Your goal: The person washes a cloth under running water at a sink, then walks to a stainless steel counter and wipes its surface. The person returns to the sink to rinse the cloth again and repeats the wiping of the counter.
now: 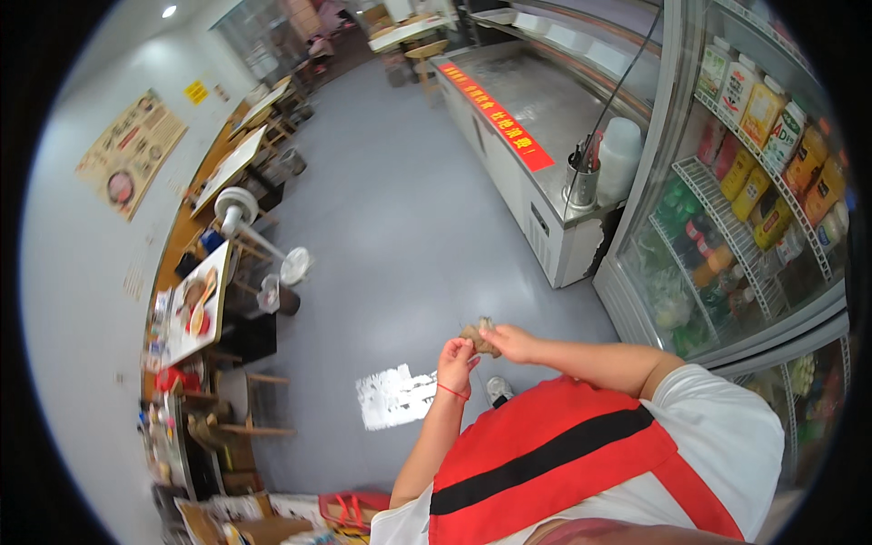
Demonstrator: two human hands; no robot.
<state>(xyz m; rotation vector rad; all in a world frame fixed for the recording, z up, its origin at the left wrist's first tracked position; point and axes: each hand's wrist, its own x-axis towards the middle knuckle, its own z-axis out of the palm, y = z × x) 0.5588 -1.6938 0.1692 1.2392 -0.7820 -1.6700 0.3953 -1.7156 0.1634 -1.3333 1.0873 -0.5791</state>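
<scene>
A small crumpled grey-brown cloth (481,340) is held in front of my red apron (558,443), above the floor. My right hand (512,343) grips its right side, with the thumb over it. On the other side my left hand (455,364), with a red string at the wrist, pinches the cloth's left edge between thumb and fingertips. Part of the cloth is hidden behind the right fingers. Below the hands one white shoe (499,388) shows on the grey floor (368,225).
At right stand a glass-door drinks fridge (613,300) and a steel-topped counter (504,82) with a utensil holder (582,182) and stacked plastic bowls (618,153). Along the left wall are tables (218,300), chairs (238,398), a pedestal fan (236,208) and a bin (286,300).
</scene>
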